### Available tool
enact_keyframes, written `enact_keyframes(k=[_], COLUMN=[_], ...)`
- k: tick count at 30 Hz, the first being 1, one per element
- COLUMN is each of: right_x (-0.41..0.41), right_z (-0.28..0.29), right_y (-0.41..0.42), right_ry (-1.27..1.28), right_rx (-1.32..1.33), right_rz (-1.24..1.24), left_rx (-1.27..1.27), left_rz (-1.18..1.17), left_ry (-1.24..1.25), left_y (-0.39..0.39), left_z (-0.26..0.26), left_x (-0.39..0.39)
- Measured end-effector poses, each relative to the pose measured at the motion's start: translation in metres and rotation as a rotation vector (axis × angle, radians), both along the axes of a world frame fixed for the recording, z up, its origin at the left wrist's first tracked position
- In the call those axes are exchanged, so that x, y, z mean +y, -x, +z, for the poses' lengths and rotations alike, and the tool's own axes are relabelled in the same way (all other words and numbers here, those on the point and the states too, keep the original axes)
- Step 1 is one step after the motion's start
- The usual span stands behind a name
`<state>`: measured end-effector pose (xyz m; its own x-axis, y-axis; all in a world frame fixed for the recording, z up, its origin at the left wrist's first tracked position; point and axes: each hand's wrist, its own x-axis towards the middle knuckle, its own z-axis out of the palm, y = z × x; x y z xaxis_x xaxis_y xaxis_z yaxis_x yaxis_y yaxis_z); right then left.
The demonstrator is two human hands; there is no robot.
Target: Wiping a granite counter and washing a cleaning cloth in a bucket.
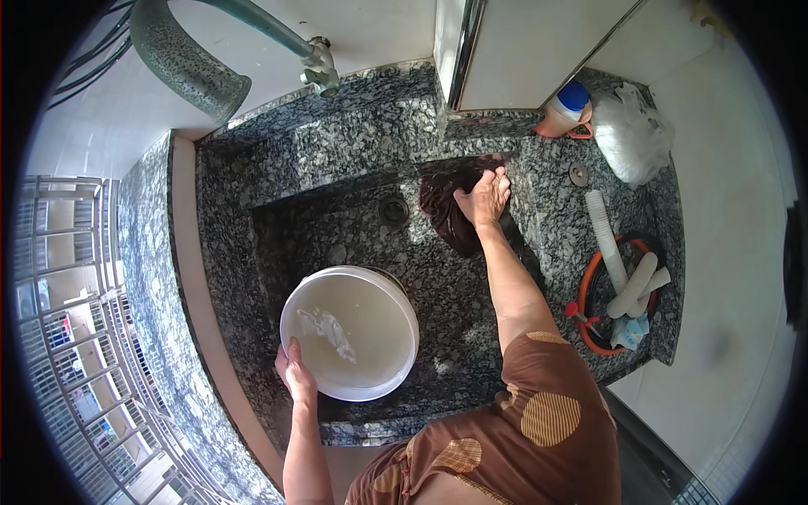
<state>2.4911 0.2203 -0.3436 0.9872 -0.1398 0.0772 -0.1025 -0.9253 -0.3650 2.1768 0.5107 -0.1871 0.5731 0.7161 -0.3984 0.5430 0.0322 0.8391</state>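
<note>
My left hand [295, 377] grips the near-left rim of a round white plastic bucket [413, 334] in a speckled granite sink [353, 249]. Cloudy liquid fills the bucket's inside, and a whitish patch, either foam or a bit of cloth, shows in it. The bucket looks slightly tilted. At the sink's right side, my right hand [487, 199] lies on a bunched, dark brown wet cloth [451, 205], thumb and fingers spread over its folds. The cloth reaches up against the sink's far right edge. Its underside is hidden.
A drain [394, 211] sits left of the cloth. A metal tap [322, 72] and a thick grey pipe [189, 69] overhang the far left. Along the right ledge are a blue-capped bottle [573, 98] in a pink jug [558, 126], a plastic bag [634, 139], an orange hose [587, 284] and white corrugated tubes [606, 233].
</note>
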Motion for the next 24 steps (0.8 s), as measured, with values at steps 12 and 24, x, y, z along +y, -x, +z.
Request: enact_keyframes(k=[12, 24], right_x=[-0.011, 0.039], right_z=[0.006, -0.004], right_y=[0.053, 0.017], right_ry=[-0.024, 0.072], right_rx=[0.055, 0.141], right_rz=[0.105, 0.098], left_rx=[0.011, 0.033], left_rz=[-0.034, -0.009], left_ry=[-0.002, -0.04], left_y=[0.001, -0.003], left_z=[-0.003, -0.004], left_x=[0.005, 0.001])
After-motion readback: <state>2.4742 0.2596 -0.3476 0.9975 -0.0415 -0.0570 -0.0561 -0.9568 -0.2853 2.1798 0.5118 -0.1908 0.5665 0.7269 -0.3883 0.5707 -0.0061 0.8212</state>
